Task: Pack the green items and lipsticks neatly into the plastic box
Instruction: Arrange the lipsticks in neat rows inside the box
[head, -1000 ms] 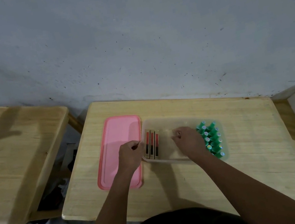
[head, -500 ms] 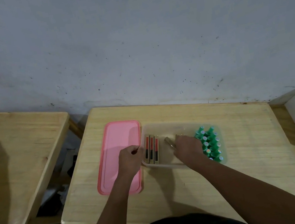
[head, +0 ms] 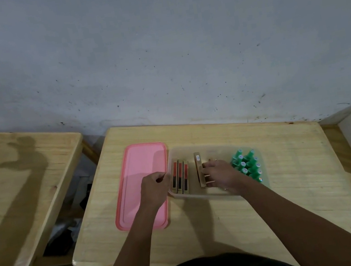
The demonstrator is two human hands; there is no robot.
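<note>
One lipstick box (head: pixel 199 169), pinched in the right hand (head: pixel 220 173) fingers, should be slid toward nine o'clock against the packed three (head: pixel 180 177), while the plastic box (head: pixel 203 192) is steadied by the curled left hand (head: pixel 154 187).

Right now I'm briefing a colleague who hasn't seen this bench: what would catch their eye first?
Probably the bright pink rectangular plastic lid lying flat on the pale wooden table, left of the clear plastic box. Next, the cluster of green capped bottles standing at the box's right end. Between them, the right hand presses a gold lipstick box toward three boxed lipsticks, while the left hand rests at the box's left wall.
</note>
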